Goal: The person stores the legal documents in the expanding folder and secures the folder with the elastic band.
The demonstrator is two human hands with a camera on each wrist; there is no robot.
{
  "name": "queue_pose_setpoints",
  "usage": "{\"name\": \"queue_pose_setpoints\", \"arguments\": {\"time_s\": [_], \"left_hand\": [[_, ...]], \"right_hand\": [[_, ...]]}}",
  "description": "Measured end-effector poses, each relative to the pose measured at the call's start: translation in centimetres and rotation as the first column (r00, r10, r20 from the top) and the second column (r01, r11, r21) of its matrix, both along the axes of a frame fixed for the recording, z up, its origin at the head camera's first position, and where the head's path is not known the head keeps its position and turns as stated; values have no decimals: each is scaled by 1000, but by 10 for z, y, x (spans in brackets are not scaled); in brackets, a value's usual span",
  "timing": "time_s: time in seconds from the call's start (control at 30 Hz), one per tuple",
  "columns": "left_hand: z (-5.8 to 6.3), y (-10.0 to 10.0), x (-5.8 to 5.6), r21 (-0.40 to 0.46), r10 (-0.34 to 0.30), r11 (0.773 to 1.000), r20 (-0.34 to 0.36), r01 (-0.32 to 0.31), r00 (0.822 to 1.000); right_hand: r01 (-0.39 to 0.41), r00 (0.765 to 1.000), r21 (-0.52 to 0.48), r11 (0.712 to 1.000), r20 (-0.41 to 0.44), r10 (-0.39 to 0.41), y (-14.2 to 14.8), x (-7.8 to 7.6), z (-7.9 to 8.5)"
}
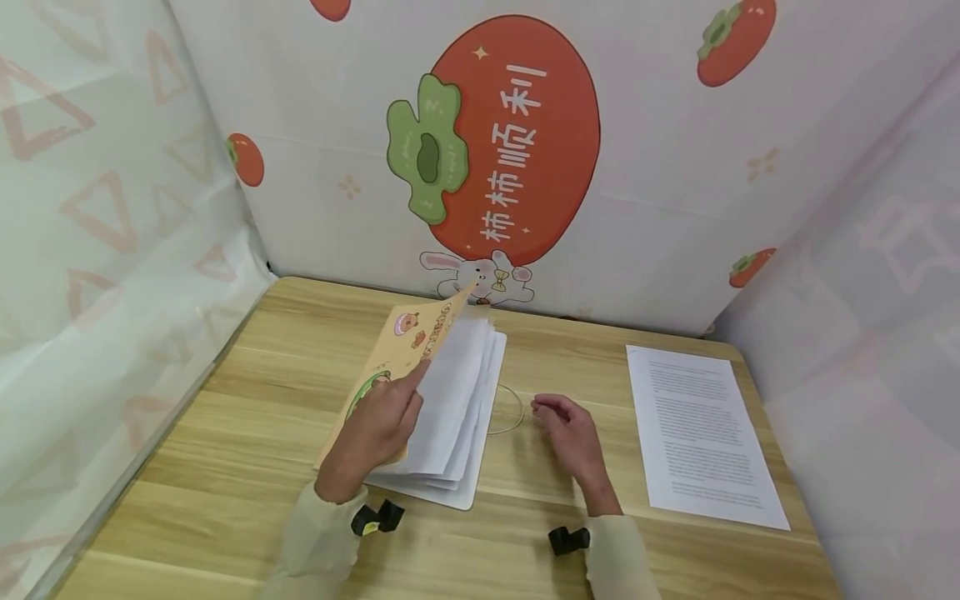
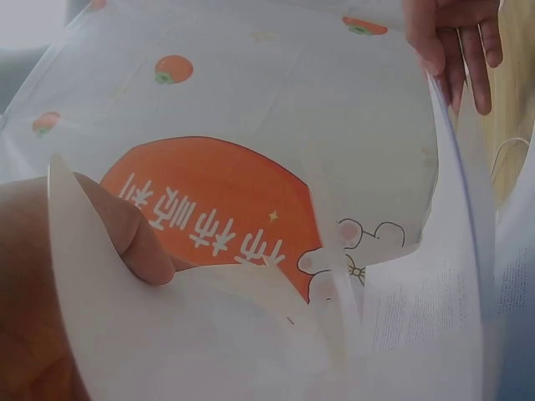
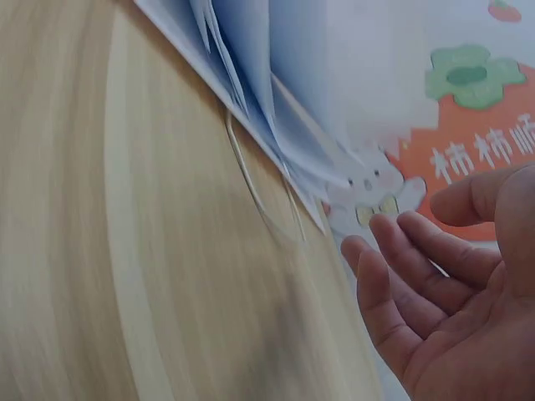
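Observation:
A folder with a tan cartoon-printed cover lies opened on the table, its cover tilted up to the left. My left hand grips that cover's edge, the thumb over its inner side in the left wrist view. White sheets are fanned out inside the folder. From its right side a thin pale cord loops onto the wood. My right hand hovers just right of the loop, fingers loosely bent and nothing in them, as the right wrist view shows.
A printed paper sheet lies flat on the right part of the wooden table. Behind the table rises a white backdrop with persimmon drawings. Pale curtains stand along both sides.

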State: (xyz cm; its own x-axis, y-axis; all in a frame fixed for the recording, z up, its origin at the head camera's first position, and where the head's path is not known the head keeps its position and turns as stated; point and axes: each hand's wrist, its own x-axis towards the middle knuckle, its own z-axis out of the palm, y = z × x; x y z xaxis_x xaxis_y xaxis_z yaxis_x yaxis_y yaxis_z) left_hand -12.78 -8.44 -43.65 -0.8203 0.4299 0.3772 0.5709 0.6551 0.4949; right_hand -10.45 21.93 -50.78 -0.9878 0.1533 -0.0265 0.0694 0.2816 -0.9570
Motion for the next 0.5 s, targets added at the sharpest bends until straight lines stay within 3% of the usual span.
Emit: {"name": "queue_pose_setpoints", "arguments": {"time_s": [0.2,0.5], "left_hand": [[-1,2,-1,-4,0,1000,-12,0,1000],[5,0,1,-9,15,1000,16,-15,1000]], "right_hand": [[97,995,169,981,3,-99,48,6,1],[244,965,363,899,1,-262,112,30,3]]}}
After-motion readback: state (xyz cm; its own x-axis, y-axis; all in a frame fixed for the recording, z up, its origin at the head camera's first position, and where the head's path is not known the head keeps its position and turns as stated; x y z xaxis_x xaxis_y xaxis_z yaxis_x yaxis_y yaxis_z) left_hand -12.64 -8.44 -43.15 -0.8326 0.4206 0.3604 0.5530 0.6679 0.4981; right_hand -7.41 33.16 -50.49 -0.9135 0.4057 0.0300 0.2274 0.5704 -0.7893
